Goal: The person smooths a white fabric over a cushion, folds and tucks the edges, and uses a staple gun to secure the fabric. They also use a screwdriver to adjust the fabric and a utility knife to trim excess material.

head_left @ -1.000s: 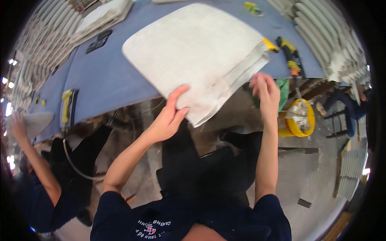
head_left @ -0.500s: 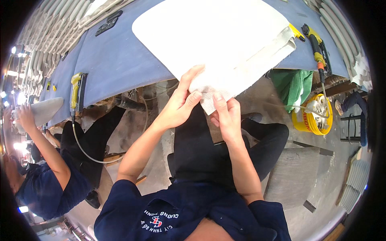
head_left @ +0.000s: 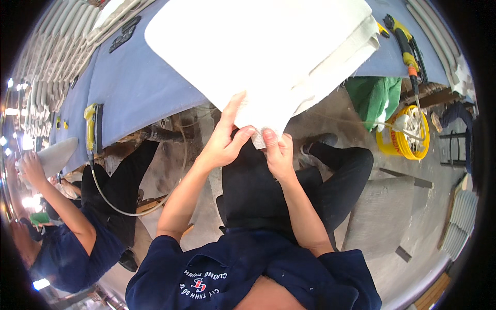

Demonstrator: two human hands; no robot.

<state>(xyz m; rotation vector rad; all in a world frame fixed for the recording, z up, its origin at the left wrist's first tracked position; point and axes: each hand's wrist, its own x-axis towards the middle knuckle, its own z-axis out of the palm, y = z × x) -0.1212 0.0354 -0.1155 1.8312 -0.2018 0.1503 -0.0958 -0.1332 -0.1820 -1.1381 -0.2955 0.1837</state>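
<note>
A white fabric-covered panel (head_left: pixel 248 57) with rounded corners juts over the near edge of the table, its loose cloth layers hanging along the right side. At its near corner a narrow cloth flap (head_left: pixel 260 139) sticks out towards me. My left hand (head_left: pixel 223 144) grips that corner, its index finger lying along the panel and its thumb at the flap. Beside it my right hand (head_left: pixel 279 155) pinches the flap, thumb on top. The fingers beneath the cloth are hidden.
A blue-covered table (head_left: pixel 134 98) bears a yellow staple gun (head_left: pixel 92 129) at left and a second staple gun (head_left: pixel 405 44) at right, both with hoses. Under the right side are a green cloth (head_left: pixel 374 98) and a yellow bucket (head_left: pixel 390 142). A co-worker (head_left: pixel 72 243) sits at left.
The panel and its near corner have shifted left. My right hand has moved left with the flap, which now looks narrower, and both hands keep their hold.
</note>
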